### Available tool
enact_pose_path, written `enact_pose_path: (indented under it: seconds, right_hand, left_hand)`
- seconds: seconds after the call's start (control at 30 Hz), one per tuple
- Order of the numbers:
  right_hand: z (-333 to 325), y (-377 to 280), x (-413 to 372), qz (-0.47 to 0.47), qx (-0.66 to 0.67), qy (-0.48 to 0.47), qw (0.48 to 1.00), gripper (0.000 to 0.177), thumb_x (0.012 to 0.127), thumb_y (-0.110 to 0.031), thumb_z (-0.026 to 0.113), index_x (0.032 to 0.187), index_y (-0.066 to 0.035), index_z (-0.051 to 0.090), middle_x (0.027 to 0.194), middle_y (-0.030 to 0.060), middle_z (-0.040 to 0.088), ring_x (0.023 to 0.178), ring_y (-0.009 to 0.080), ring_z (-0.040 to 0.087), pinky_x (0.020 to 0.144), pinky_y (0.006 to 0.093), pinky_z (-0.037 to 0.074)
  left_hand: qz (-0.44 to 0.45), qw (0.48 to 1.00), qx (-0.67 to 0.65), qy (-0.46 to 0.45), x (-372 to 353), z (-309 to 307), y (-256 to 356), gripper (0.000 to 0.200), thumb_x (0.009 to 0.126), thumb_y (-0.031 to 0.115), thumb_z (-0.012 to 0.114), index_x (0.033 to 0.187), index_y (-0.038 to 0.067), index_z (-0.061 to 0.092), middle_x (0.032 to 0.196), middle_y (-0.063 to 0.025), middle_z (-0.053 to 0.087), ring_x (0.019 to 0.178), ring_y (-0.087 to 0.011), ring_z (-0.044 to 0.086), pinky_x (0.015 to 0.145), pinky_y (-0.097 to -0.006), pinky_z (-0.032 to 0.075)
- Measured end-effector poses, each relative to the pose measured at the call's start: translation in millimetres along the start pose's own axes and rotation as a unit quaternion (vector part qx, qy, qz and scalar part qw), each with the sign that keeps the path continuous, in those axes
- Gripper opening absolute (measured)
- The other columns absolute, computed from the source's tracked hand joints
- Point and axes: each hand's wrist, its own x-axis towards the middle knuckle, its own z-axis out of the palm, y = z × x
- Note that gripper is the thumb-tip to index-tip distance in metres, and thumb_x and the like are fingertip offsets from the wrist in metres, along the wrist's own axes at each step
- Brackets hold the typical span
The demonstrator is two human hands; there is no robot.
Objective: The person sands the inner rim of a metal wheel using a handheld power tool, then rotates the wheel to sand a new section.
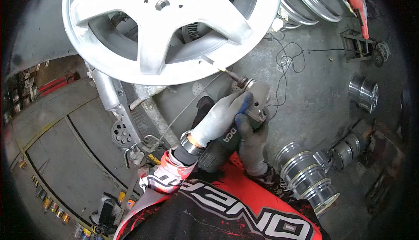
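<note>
A silver alloy wheel (pixel 150 32) with broad spokes lies face up in front of me. My left hand (pixel 222 115), in a grey glove with a watch at the wrist, is closed around the head end of a dark DCA angle grinder (pixel 259 95). Lower on the same tool, my gloved right hand (pixel 252 141) wraps its body, blue patches showing on the fingers. From the grinder's head a slim tapered attachment (pixel 231 75) with a yellow band reaches toward the wheel; its flat grey tip overlaps the rim's lower right edge in this view.
Metal wheel rims (pixel 303 174) stand stacked at the lower right, and another rim (pixel 363 93) sits farther right. A black cable (pixel 301 54) loops across the grey floor. On the left are a metal frame (pixel 109 93) and a row of small bottles (pixel 54 207).
</note>
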Motion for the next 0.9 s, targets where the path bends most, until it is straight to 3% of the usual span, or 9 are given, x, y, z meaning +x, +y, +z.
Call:
enact_pose_path:
  seconds: [0.23, 0.33, 0.4, 0.43, 0.5, 0.63, 0.7, 0.77, 0.9]
  right_hand:
    - [-0.7, 1.6, 0.1, -0.011, -0.038, 0.0, 0.999, 0.079, 0.087, -0.009, 0.081, 0.15, -0.001, 0.035, 0.136, 0.0132, 0.055, 0.123, 0.0218, 0.057, 0.101, 0.0344, 0.051]
    - [2.0, 4.1, -2.6, -0.013, -0.033, 0.001, 0.999, 0.078, 0.087, -0.01, 0.082, 0.148, 0.0, 0.036, 0.134, 0.0134, 0.055, 0.121, 0.0215, 0.058, 0.101, 0.0342, 0.051]
    - [2.3, 6.0, -2.4, -0.015, -0.028, 0.003, 0.999, 0.077, 0.087, -0.011, 0.082, 0.148, 0.001, 0.036, 0.133, 0.0135, 0.056, 0.12, 0.0214, 0.058, 0.1, 0.0341, 0.051]
    - [-0.7, 7.1, -0.1, -0.018, -0.056, 0.008, 0.998, 0.076, 0.087, -0.011, 0.082, 0.147, 0.001, 0.037, 0.133, 0.0135, 0.056, 0.119, 0.0211, 0.059, 0.099, 0.034, 0.051]
    - [-6.7, 4.9, 4.7, -0.022, -0.085, 0.016, 0.996, 0.075, 0.087, -0.011, 0.081, 0.147, 0.001, 0.037, 0.132, 0.0135, 0.056, 0.118, 0.0209, 0.059, 0.098, 0.0339, 0.052]
    - [-12.1, -6.5, 17.8, -0.054, -0.053, 0.032, 0.997, 0.073, 0.087, -0.01, 0.08, 0.146, 0.001, 0.038, 0.131, 0.0126, 0.056, 0.118, 0.0204, 0.058, 0.098, 0.034, 0.052]
    - [-10.5, -12.5, 18.3, -0.063, -0.038, 0.033, 0.997, 0.073, 0.087, -0.009, 0.08, 0.146, 0.001, 0.038, 0.131, 0.0122, 0.055, 0.118, 0.0204, 0.058, 0.098, 0.0343, 0.051]
    - [-8.2, -16.9, 16.5, -0.08, -0.119, 0.02, 0.989, 0.075, 0.087, -0.008, 0.08, 0.147, 0.0, 0.036, 0.131, 0.0118, 0.055, 0.12, 0.0203, 0.057, 0.099, 0.0348, 0.051]
    - [3.8, -0.1, -0.3, -0.067, -0.06, 0.018, 0.996, 0.078, 0.085, -0.007, 0.08, 0.148, 0.001, 0.036, 0.131, 0.0124, 0.055, 0.121, 0.0202, 0.057, 0.1, 0.0352, 0.051]
  left_hand:
    - [0.035, 0.998, 0.036, 0.026, -3.2, 4.6, -8.1, 0.042, 0.103, 0.013, 0.049, 0.141, -0.003, 0.051, 0.134, -0.0296, 0.059, 0.122, -0.045, 0.06, 0.105, -0.0429, 0.048]
    - [0.013, 1.0, -0.01, 0.006, -4.2, 2.0, -9.0, 0.044, 0.102, 0.013, 0.05, 0.143, -0.003, 0.05, 0.135, -0.0299, 0.059, 0.122, -0.0455, 0.059, 0.105, -0.0436, 0.048]
    - [-0.082, 0.989, -0.12, -0.016, -2.0, -2.7, -0.4, 0.046, 0.1, 0.011, 0.05, 0.144, -0.003, 0.05, 0.136, -0.0295, 0.058, 0.123, -0.0454, 0.059, 0.106, -0.0437, 0.047]
    - [-0.082, 0.989, -0.119, -0.016, -2.4, -0.3, -4.9, 0.046, 0.1, 0.011, 0.05, 0.144, -0.003, 0.05, 0.136, -0.0295, 0.058, 0.123, -0.0454, 0.059, 0.106, -0.0437, 0.047]
    - [-0.012, 1.0, 0.003, 0.004, -0.8, 9.3, -15.8, 0.044, 0.102, 0.011, 0.048, 0.144, -0.001, 0.05, 0.137, -0.0277, 0.059, 0.124, -0.0436, 0.059, 0.107, -0.0427, 0.046]
    - [-0.056, 0.995, -0.081, -0.027, 25.4, 19.3, -15.4, 0.043, 0.103, 0.012, 0.047, 0.145, 0.001, 0.051, 0.138, -0.0263, 0.059, 0.124, -0.0428, 0.058, 0.108, -0.0422, 0.046]
    - [0.054, 0.998, -0.03, 0.003, 32.2, 16.7, -8.4, 0.044, 0.102, 0.012, 0.046, 0.145, 0.003, 0.051, 0.136, -0.0262, 0.059, 0.123, -0.0434, 0.058, 0.106, -0.0436, 0.046]
    - [0.042, 0.999, -0.018, 0.003, 26.8, 15.2, -11.0, 0.044, 0.102, 0.011, 0.046, 0.144, 0.002, 0.051, 0.135, -0.0265, 0.059, 0.122, -0.0438, 0.058, 0.105, -0.0435, 0.047]
    - [0.049, 0.998, 0.026, 0.015, 0.4, 8.2, -19.6, 0.041, 0.103, 0.011, 0.046, 0.141, -0.003, 0.051, 0.132, -0.0278, 0.06, 0.12, -0.0441, 0.059, 0.104, -0.043, 0.047]
